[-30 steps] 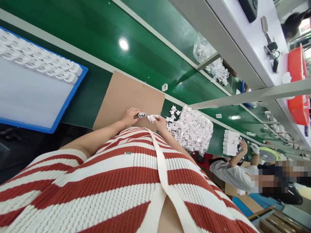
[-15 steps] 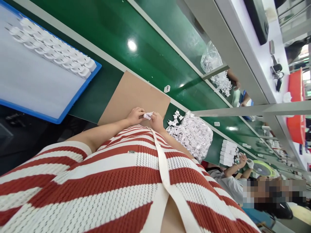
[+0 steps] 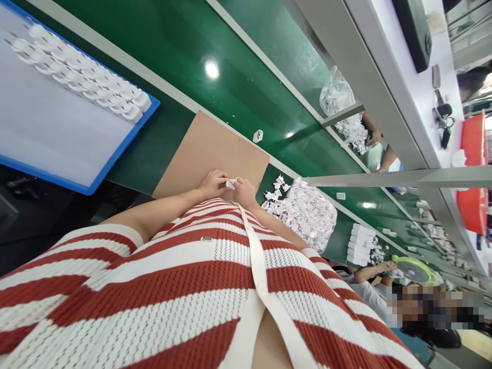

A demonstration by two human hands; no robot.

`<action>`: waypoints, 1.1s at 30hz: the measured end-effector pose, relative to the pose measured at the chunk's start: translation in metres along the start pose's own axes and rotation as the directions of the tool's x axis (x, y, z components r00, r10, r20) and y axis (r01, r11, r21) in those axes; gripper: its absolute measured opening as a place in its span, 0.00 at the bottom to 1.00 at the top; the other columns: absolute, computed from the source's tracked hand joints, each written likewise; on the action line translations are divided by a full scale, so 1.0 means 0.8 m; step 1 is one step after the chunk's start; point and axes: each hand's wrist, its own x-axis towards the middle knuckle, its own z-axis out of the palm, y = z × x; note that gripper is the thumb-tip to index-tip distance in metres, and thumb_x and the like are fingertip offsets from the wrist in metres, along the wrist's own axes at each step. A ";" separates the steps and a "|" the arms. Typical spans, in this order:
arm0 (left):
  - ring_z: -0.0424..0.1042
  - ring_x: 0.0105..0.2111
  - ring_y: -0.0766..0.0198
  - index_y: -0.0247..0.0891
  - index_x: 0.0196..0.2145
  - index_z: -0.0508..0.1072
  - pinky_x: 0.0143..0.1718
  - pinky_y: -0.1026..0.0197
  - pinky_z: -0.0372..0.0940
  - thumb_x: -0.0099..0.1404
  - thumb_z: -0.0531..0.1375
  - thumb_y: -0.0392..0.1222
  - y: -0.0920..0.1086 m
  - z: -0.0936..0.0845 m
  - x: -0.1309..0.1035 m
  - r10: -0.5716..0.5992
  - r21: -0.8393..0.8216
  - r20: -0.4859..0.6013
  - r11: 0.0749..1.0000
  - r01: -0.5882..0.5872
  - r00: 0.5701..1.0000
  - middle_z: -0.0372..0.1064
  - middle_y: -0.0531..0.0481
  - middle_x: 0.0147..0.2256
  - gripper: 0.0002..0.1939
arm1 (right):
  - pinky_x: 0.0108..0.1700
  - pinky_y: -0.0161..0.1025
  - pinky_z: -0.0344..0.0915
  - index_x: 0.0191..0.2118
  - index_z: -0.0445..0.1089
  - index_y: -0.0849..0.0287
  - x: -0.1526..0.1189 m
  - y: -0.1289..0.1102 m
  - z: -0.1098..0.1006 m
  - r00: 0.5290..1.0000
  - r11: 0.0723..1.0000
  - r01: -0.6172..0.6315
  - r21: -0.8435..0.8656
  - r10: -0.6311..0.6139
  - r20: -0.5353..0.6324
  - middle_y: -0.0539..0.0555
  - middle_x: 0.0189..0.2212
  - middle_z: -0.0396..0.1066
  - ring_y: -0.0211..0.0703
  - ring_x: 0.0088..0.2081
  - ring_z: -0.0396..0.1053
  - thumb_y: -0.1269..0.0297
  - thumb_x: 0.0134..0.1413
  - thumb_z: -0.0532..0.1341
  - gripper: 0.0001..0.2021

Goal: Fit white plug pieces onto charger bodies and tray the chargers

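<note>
A small white plastic part (image 3: 230,183) is held between my two hands, above the near edge of a brown cardboard sheet (image 3: 211,146). My left hand (image 3: 213,183) grips its left end with bent fingers. Around its right end the fingers of my right hand (image 3: 244,192) are closed, covering much of it. Beyond my right forearm lies a clear plastic bag (image 3: 311,215) full of small white parts, with several loose white parts (image 3: 277,188) beside its left edge.
At the left, a blue-rimmed tray (image 3: 115,162) carries rows of white housings (image 3: 96,84). One white housing (image 3: 258,136) sits on the green belt (image 3: 169,56). A metal frame bar (image 3: 384,178) crosses at right. A co-worker's arm (image 3: 369,272) shows at lower right.
My right hand has shifted slightly left and covers more of the white part. The housing on the belt has moved a little left. The co-worker's arm at lower right has lowered.
</note>
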 end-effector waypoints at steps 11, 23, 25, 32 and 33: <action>0.73 0.42 0.54 0.43 0.38 0.81 0.48 0.52 0.68 0.60 0.66 0.45 0.020 -0.017 -0.002 -0.056 0.063 -0.115 0.996 0.063 0.992 0.75 0.46 0.40 0.09 | 0.56 0.45 0.66 0.60 0.69 0.59 -0.014 0.002 -0.001 0.986 0.986 0.078 0.147 -0.054 -0.160 0.63 0.54 0.71 0.53 0.55 0.68 0.64 0.65 0.60 0.20; 0.58 0.58 0.44 0.29 0.58 0.68 0.62 0.40 0.54 0.69 0.61 0.39 -0.063 -0.274 -0.076 -0.505 -0.100 -0.827 0.564 0.820 0.247 0.65 0.34 0.57 0.22 | 0.63 0.61 0.54 0.53 0.73 0.71 -0.076 0.137 0.020 0.747 0.805 -0.557 0.206 0.593 -0.300 0.77 0.52 0.68 0.71 0.61 0.60 0.68 0.57 0.58 0.20; 0.58 0.56 0.45 0.28 0.57 0.68 0.61 0.38 0.53 0.68 0.62 0.37 -0.074 -0.293 -0.071 -0.539 -0.112 -0.803 0.556 0.824 0.255 0.66 0.34 0.56 0.22 | 0.59 0.59 0.58 0.51 0.75 0.68 -0.072 0.143 0.020 0.742 0.795 -0.570 0.207 0.607 -0.286 0.75 0.52 0.68 0.70 0.58 0.62 0.70 0.56 0.58 0.18; 0.62 0.45 0.56 0.26 0.50 0.72 0.56 0.54 0.60 0.66 0.62 0.32 -0.085 -0.302 -0.065 -0.600 -0.090 -0.703 0.608 0.789 0.382 0.72 0.42 0.45 0.14 | 0.56 0.54 0.60 0.53 0.73 0.67 -0.063 0.162 0.021 0.708 0.766 -0.576 0.284 0.642 -0.294 0.72 0.53 0.63 0.65 0.53 0.65 0.66 0.57 0.60 0.19; 0.63 0.45 0.57 0.26 0.50 0.73 0.56 0.56 0.61 0.66 0.61 0.31 -0.086 -0.303 -0.067 -0.601 -0.085 -0.692 0.617 0.782 0.400 0.73 0.42 0.46 0.14 | 0.56 0.53 0.60 0.53 0.73 0.67 -0.063 0.165 0.020 0.697 0.756 -0.578 0.306 0.653 -0.295 0.72 0.53 0.63 0.64 0.53 0.65 0.66 0.56 0.61 0.19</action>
